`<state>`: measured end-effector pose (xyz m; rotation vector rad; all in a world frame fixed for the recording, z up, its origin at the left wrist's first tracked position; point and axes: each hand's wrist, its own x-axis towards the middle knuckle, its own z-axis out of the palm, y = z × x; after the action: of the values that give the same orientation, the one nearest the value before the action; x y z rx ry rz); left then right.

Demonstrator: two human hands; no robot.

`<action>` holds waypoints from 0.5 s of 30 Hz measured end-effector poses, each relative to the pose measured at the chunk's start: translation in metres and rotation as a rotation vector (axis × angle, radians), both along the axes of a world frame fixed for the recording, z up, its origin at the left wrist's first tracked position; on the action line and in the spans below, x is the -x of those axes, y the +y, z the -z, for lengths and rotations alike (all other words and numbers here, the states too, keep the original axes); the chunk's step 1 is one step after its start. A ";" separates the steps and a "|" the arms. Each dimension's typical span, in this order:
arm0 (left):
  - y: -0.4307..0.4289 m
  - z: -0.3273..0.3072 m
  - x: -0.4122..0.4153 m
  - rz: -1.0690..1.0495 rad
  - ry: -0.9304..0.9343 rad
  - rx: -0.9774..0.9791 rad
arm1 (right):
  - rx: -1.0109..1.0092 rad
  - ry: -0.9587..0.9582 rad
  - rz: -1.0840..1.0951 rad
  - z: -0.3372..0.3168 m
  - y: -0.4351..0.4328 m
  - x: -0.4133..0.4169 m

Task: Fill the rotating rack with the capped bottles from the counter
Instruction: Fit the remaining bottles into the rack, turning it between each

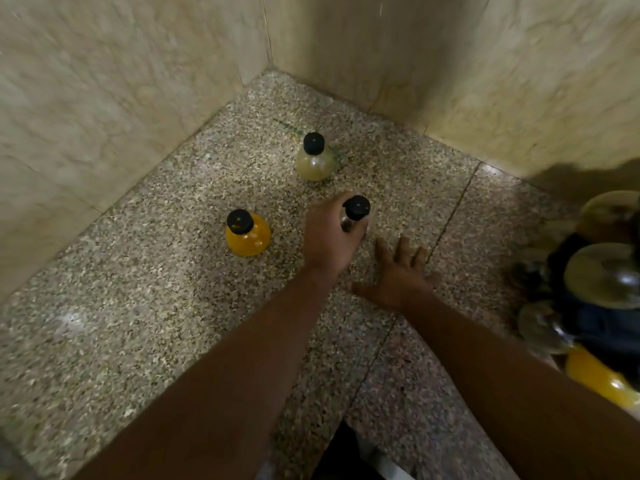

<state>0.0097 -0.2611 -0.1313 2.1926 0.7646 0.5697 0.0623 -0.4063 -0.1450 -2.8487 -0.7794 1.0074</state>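
Head view: speckled granite counter runs into a tiled corner; walls close off the left & back, w/ open stone toward the near edge. Rack sits at the far right edge, blurred, prob. already holding bottles. Left hand reaches fwd, fingers wrapped round a clear bottle below its black cap. Right hand lies flat on the stone just beside it, fingers spread. Orange bottle stands left; pale bottle stands behind, nearer the corner. Both round-bodied, black-capped.
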 end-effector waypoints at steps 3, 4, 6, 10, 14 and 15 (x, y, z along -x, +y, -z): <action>-0.009 -0.005 0.002 0.012 -0.017 -0.001 | -0.102 -0.063 0.023 -0.004 -0.011 0.003; -0.014 -0.008 0.004 0.006 -0.020 -0.006 | -0.169 -0.093 0.061 -0.007 -0.015 0.005; -0.028 -0.019 0.006 0.006 -0.039 -0.033 | -0.342 -0.118 0.186 -0.016 -0.028 0.010; -0.059 -0.038 0.009 0.051 -0.056 -0.052 | -0.522 -0.118 0.373 -0.039 -0.053 0.017; -0.093 -0.048 0.008 0.121 -0.062 -0.078 | -0.682 -0.117 0.569 -0.058 -0.089 0.022; -0.106 -0.053 0.008 0.144 -0.065 -0.082 | -0.723 -0.135 0.620 -0.063 -0.102 0.024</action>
<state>0.0017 -0.3668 -0.0782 2.2706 0.5531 0.6046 0.0385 -0.5087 -0.0820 -2.2721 -0.1570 0.3456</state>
